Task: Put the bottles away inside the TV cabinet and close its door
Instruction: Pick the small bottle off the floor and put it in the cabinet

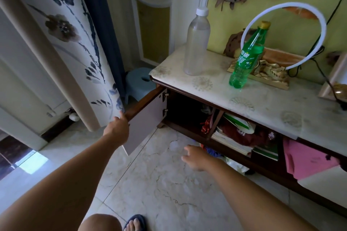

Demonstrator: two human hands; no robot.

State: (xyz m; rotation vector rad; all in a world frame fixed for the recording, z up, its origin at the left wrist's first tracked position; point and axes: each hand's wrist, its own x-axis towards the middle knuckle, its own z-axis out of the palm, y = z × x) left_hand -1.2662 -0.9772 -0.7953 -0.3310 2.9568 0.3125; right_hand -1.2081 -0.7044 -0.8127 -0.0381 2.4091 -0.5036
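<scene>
A tall clear bottle (196, 43) with a white cap stands upright on the TV cabinet's pale top (262, 99). To its right a green bottle (247, 58) with a yellow cap leans against a white ring lamp. The cabinet door (144, 120) at the left end is swung wide open, showing a dark compartment. My left hand (118, 125) grips the door's top outer edge. My right hand (197, 157) hovers low before the cabinet front, fingers spread, holding nothing.
A white ring lamp (319, 24) and a gold ornament (270, 73) sit behind the green bottle. Books and red cloth (238, 133) fill the middle shelf, and a pink cloth (304, 159) hangs further right. A floral curtain (75, 43) and a blue stool (140, 82) stand left of the door.
</scene>
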